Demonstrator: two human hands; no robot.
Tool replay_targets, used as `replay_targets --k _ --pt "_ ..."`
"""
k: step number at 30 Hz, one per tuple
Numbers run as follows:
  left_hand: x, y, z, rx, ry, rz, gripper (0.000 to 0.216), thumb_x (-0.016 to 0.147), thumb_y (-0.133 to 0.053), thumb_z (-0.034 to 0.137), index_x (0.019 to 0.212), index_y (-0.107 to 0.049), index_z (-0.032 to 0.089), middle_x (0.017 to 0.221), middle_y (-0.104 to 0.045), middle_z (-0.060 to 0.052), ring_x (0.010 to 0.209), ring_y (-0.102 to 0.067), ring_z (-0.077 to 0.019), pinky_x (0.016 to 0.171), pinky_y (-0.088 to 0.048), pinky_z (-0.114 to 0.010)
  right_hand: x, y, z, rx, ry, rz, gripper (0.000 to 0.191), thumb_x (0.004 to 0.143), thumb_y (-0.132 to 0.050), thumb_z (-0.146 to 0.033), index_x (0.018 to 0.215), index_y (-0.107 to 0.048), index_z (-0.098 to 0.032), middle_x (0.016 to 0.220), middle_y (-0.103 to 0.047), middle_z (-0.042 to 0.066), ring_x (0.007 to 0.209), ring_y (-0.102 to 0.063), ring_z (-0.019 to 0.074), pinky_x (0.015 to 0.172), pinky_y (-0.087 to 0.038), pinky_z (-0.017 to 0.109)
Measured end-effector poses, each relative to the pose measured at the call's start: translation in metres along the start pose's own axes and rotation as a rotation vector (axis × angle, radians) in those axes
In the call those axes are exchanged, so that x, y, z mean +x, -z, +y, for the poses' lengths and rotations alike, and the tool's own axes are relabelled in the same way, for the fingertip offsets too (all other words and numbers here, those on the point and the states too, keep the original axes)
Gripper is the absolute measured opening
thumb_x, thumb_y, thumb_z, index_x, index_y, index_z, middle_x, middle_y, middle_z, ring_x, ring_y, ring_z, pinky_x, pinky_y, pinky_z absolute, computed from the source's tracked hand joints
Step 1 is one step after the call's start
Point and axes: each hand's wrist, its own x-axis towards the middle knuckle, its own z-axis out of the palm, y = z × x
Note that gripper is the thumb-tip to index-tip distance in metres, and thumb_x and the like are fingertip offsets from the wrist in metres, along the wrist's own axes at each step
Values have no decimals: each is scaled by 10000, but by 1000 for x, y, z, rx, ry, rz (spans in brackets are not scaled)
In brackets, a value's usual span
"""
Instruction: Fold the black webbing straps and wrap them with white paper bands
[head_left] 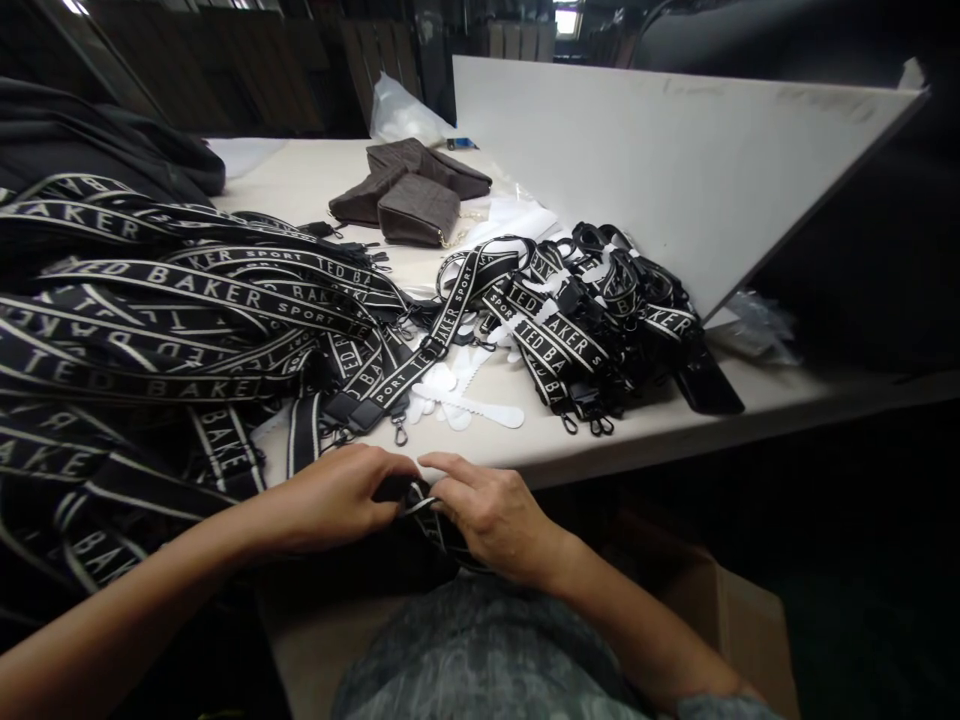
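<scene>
Just off the table's front edge, my left hand (356, 497) and my right hand (491, 515) are both closed on one black strap (435, 522) with white edging. It is bunched or coiled between them, and its lower part drops toward my lap. Beyond the hands, a loose heap of lettered black-and-white straps (195, 290) covers the table's left side. A bundled pile of straps (570, 320), some with white paper bands, lies to the right. White strips with toothed edges (480, 408) are scattered between the two, near a metal clip (400, 431).
Dark brown quilted pouches (420, 207) sit farther back, beside a clear plastic bag (409, 112). A large white board (660, 170) leans along the back right. A black phone-like object (709, 378) lies at the table edge (780, 405). Below right stands a cardboard box (754, 630).
</scene>
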Motion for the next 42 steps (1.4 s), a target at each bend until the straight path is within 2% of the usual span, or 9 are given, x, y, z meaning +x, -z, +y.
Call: replay_targets --k 7,12,16,23,26,28,32,38,42 --pt "15 8 -3 -143 2 1 331 809 -616 395 1045 -697 177 978 -726 -42 908 -658 -239 807 -480 -282 3 1 11 80 -127 78 342 982 -442 -138 1286 -595 -177 1058 -721 69 916 -683 177 825 -506 249" --pt "9 7 -1 -177 42 -107 426 738 -723 382 1138 -683 241 1006 -728 15 947 -659 -217 839 -461 -255 4 22 18 65 -177 -84 219 936 -609 -267 1118 -729 -286 964 -760 8 821 -709 158 738 -482 208" --pt "9 -1 6 16 102 -40 574 617 -812 473 1130 -698 241 946 -733 -4 895 -660 -241 754 -450 -268 10 31 13 -30 -186 -168 266 943 -592 -330 1188 -695 -325 955 -761 26 748 -703 163 676 -453 225" --pt "7 -13 23 208 113 -66 380 661 -745 396 1012 -733 253 871 -729 -24 831 -650 -257 665 -403 -269 30 53 7 -27 -34 -609 274 826 -645 -151 1035 -769 -277 913 -763 39 774 -690 196 621 -404 248" --pt "6 -14 20 175 49 -87 317 689 -709 337 996 -731 261 874 -727 -14 819 -649 -243 666 -395 -260 37 50 26 332 -65 -899 191 777 -698 -129 927 -789 -205 863 -760 10 749 -670 147 658 -429 204" --pt "5 -13 14 156 7 -45 308 713 -691 329 1012 -722 265 869 -724 -11 806 -646 -230 685 -400 -258 38 40 42 727 -259 -1005 149 786 -718 -217 905 -774 -149 810 -746 12 694 -654 126 653 -454 191" --pt "0 -4 6 -12 -65 -25 282 768 -656 325 1036 -693 246 920 -711 -1 846 -641 -204 747 -430 -241 27 14 59 1424 -679 -821 300 735 -779 -402 798 -699 -120 479 -568 -45 364 -427 61 385 -305 167" --pt "-4 9 1 -252 -50 -80 317 786 -653 337 1067 -636 192 998 -677 -20 945 -621 -211 835 -456 -251 3 -16 46 1872 -846 -527 582 1005 -398 -398 463 -358 -188 292 -284 -65 259 -207 55 330 -226 190" --pt "6 0 -8 -495 27 -156 348 739 -724 384 981 -603 165 917 -677 -24 855 -625 -191 736 -464 -241 -8 -32 31 1974 -861 -295 454 983 -471 -391 584 -441 -176 333 -344 -82 268 -185 52 325 -187 186"
